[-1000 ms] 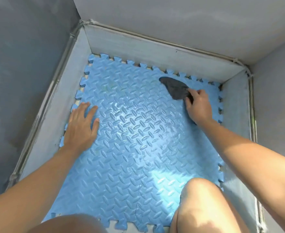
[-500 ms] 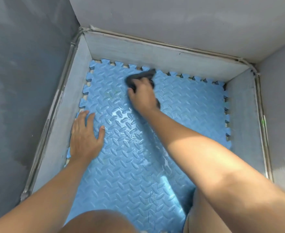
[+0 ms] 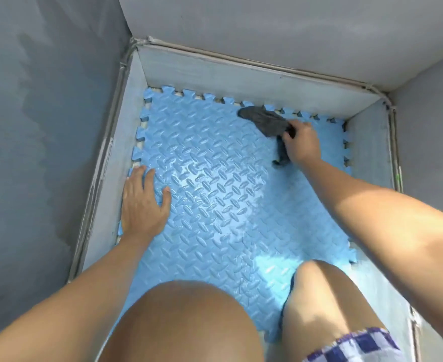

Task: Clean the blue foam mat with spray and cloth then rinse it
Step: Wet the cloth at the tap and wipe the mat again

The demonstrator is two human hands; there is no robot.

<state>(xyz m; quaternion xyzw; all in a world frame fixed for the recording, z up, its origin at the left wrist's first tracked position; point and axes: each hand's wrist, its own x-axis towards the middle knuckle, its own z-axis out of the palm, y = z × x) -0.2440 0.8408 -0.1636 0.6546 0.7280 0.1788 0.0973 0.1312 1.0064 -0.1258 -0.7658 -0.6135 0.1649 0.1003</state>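
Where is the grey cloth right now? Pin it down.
In the head view, the grey cloth lies on the blue foam mat's far right corner area, gripped by the right hand.

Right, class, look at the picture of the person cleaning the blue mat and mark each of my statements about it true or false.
1. The right hand grips a dark grey cloth. True.
2. The left hand holds a spray bottle. False: it lies flat and open on the mat.
3. The cloth is near the mat's far edge. True.
4. The mat is smooth. False: it has a raised pattern and toothed edges.
5. Both knees are over the mat's near edge. True.
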